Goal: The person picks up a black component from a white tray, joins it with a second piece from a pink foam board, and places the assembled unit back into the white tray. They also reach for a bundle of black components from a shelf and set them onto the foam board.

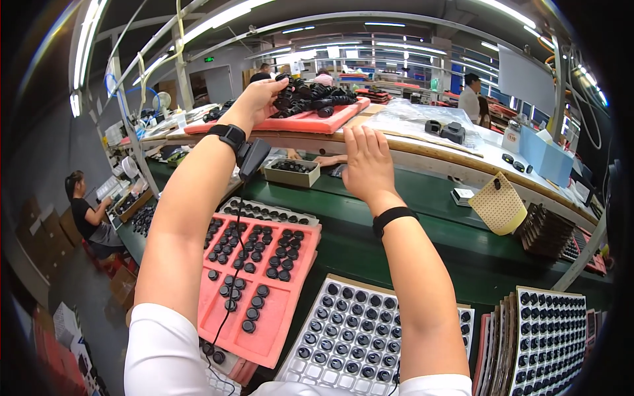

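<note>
My left hand (265, 99) is raised to the upper shelf, its fingers curled against a heap of black ribbed parts (307, 97). What lies between the fingers is hidden. The heap sits on a pink foam tray (337, 123) near the shelf edge. To its right, my right hand (368, 162) is lifted with its fingers stretched out over the wooden shelf edge (422, 146), holding nothing. Below my arms, a pink compartment tray (277, 333) carries black round caps. A white tray (310, 373) with rows of black round pieces lies beside it.
A small box of black parts (290, 175) stands beneath the shelf, with another person's hands behind it. A black device (252, 160) with a cable hangs by my left forearm. Stacked trays (551, 336) stand at right. A co-worker (89, 214) sits far left.
</note>
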A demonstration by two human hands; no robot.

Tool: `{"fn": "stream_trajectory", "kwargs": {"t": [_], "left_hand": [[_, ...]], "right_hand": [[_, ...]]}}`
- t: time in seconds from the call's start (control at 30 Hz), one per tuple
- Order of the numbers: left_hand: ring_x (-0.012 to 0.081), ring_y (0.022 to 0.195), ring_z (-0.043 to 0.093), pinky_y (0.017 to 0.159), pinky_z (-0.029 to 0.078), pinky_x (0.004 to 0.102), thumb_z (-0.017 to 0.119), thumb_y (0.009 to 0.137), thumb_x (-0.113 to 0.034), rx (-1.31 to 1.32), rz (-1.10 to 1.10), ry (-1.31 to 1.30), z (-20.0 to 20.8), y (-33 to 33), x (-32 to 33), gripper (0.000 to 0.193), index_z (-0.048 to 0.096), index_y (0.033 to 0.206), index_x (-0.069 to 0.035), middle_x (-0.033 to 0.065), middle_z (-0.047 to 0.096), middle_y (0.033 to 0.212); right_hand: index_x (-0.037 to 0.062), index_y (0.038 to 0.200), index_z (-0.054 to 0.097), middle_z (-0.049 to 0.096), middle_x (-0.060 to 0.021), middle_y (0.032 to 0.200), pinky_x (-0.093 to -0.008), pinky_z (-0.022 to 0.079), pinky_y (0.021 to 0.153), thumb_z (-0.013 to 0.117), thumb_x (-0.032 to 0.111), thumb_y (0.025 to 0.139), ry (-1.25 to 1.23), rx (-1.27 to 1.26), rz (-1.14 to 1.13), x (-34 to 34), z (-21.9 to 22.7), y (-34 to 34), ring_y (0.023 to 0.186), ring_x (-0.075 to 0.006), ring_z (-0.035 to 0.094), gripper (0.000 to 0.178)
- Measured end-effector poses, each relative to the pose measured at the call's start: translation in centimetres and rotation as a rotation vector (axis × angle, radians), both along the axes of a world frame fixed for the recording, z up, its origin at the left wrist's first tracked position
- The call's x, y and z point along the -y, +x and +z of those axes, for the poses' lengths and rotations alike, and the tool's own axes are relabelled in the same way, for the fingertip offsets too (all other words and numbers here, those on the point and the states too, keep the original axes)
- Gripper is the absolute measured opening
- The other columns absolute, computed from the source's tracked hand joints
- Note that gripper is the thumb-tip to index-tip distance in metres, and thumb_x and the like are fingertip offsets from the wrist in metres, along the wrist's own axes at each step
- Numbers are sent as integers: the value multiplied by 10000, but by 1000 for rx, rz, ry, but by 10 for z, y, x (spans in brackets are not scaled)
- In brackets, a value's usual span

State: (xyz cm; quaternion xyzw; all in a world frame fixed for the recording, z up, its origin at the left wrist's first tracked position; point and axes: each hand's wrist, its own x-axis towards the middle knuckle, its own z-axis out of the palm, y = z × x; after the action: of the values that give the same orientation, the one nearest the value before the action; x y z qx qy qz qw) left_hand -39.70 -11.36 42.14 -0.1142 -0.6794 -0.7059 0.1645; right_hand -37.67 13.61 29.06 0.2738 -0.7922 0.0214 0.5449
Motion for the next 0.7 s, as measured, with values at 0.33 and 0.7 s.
{"fn": "stream_trajectory", "kwargs": {"t": [0.33,0.7], "left_hand": [[122,793,605,667,499,273,625,872,-150,-49,-198,48,-23,109,-7,213,501,1036,-93,16,611,916],[111,874,548,746,453,244,701,743,-8,-247,-181,-526,-161,328,-41,289,546,985,-45,29,559,927]], "right_hand": [[47,1328,364,408,-118,1330,-387,188,1097,612,244,684,69,82,-43,1,7,10,1289,-260,327,718],[37,1277,444,406,-186,1351,-407,261,1076,640,89,752,-82,526,721,-11,-26,134,1288,-341,348,563]]}}
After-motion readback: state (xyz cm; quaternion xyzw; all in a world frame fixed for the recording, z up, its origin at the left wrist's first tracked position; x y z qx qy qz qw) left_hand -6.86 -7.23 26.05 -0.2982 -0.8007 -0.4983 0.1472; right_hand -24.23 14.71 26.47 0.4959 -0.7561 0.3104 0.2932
